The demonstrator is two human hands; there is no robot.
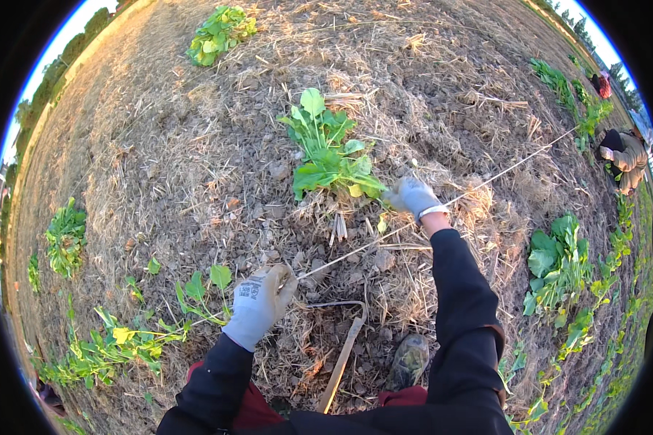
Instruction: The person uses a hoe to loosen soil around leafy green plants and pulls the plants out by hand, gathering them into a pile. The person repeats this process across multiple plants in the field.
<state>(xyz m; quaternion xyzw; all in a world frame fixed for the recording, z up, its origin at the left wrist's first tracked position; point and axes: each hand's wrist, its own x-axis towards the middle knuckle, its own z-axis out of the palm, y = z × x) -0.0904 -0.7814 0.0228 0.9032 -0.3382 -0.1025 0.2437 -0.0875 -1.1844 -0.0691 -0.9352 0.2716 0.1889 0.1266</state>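
A long thin cord [359, 250] runs low across the field, from the lower left to the upper right. My left hand [262, 302], in a grey work glove, has its fingers closed on the cord. My right hand [411, 197], gloved too and slightly blurred, is at the stem end of a bunch of leafy green seedlings [329, 155] lying on the soil; its grip on the stems is partly hidden. Between my arms lies a hand hoe with a wooden handle [340, 364] and a thin curved metal head, close to a camouflage-patterned boot [410, 361].
More leafy bunches lie at the top [221, 35], left [66, 239] and right [558, 261]. Loose plants [114, 348] line the lower left. Straw and clods cover the soil. A crouching person [626, 157] and another person [603, 85] are at the far right.
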